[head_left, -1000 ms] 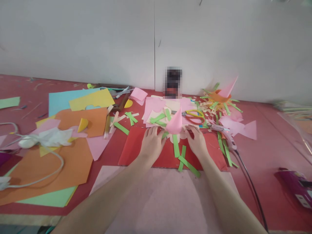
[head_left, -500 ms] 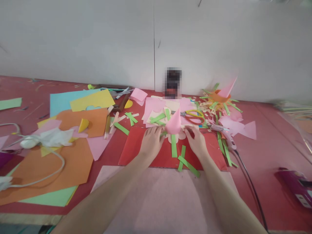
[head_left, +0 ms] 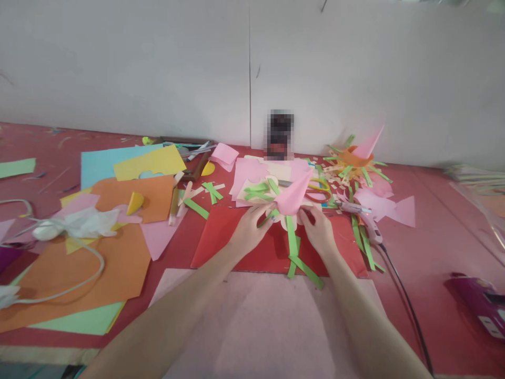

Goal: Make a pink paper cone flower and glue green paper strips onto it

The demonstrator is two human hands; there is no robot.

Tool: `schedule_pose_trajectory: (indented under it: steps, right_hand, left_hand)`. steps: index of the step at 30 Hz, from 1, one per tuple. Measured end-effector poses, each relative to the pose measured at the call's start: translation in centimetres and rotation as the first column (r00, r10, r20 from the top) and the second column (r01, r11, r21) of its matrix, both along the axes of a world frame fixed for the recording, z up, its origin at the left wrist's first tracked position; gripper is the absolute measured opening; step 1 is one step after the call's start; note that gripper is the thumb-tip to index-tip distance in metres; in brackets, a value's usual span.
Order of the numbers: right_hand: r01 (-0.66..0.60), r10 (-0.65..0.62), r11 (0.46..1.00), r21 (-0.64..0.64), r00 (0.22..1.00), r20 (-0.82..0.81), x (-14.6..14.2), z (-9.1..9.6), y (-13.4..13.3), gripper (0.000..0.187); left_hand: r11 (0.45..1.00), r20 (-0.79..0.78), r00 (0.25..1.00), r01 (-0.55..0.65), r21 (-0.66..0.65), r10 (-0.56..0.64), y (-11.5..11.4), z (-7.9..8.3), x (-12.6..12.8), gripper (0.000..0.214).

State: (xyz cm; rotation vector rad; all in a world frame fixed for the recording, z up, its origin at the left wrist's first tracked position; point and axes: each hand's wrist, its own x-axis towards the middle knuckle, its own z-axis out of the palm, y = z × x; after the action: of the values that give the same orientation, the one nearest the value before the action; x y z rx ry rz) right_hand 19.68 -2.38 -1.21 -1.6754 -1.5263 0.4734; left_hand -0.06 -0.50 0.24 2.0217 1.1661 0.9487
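Observation:
Between my two hands stands a pink paper cone, tilted to the right, on a pale scalloped paper flower base. Green paper strips stick out from under the cone, one of them a long green strip pointing toward me. My left hand pinches the left edge of this paper piece. On its right side my right hand has its fingers closed on the edge. Below lies a red board. Loose crossed green strips rest at its front edge.
Yellow-and-red-handled scissors lie behind the cone. A pink glue gun with a black cord is at right, near a finished-looking cone piece. Orange sheets and a white cable cover the left. A purple power strip sits far right.
The pink cone with its flower base has shifted right and now leans to the right. My left hand has moved right, its fingers pinching the edge. My right hand stays nearly in place.

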Motion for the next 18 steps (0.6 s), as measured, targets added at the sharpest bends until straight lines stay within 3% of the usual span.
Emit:
schedule_pose_trajectory:
  steps: [7, 11, 14, 18]
  right_hand:
    - [0.003, -0.002, 1.0, 0.024, 0.999, -0.041, 0.1, -0.3, 0.2, 0.029]
    - [0.134, -0.139, 0.989, -0.055, 0.986, -0.097, 0.4, -0.5, 0.3, 0.033]
    - [0.221, -0.236, 0.971, -0.092, 0.946, -0.221, 0.6, -0.6, 0.4, 0.033]
    - [0.174, -0.143, 0.984, 0.022, 0.869, -0.473, 0.7, -0.3, 0.4, 0.033]
  left_hand:
    - [0.99, 0.107, 0.994, 0.031, -0.134, -0.017, 0.1, 0.2, 0.0, 0.04]
    - [0.982, 0.184, 0.983, 0.037, -0.186, -0.002, 0.3, 0.5, -0.2, 0.042]
    - [0.967, 0.244, 0.97, 0.07, -0.246, -0.008, 0.5, 0.6, -0.4, 0.041]
    - [0.941, 0.322, 0.947, 0.101, -0.323, 0.009, 1.0, 0.3, -0.6, 0.039]
